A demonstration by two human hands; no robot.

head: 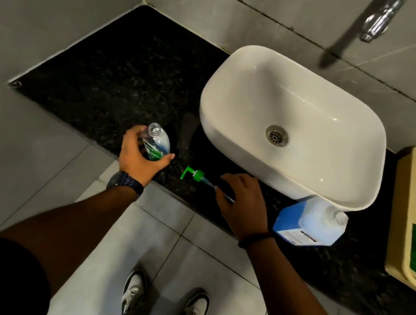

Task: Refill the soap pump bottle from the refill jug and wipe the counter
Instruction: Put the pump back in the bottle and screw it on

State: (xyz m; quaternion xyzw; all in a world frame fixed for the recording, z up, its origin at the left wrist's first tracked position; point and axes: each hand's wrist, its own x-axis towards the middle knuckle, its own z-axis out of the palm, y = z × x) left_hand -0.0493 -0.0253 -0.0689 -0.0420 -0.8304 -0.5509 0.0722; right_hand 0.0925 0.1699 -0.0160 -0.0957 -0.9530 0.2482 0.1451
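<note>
There is a single view, from a wide-angle camera on the person's head, looking steeply down and forward. It stands close over the front edge of the dark surface (112, 75), with the white basin (292, 123) right of middle and the tiled wall running across the top. Both forearms reach in from below, and the shoes (165, 301) show on the floor at the bottom edge.

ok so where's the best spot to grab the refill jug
Probably by its blue body, from the near right, fingers wrapped around the flat sides. The refill jug stands tucked under the sink rim, cap at the far right, so reaching from above or behind is blocked. No handle shows.
</note>
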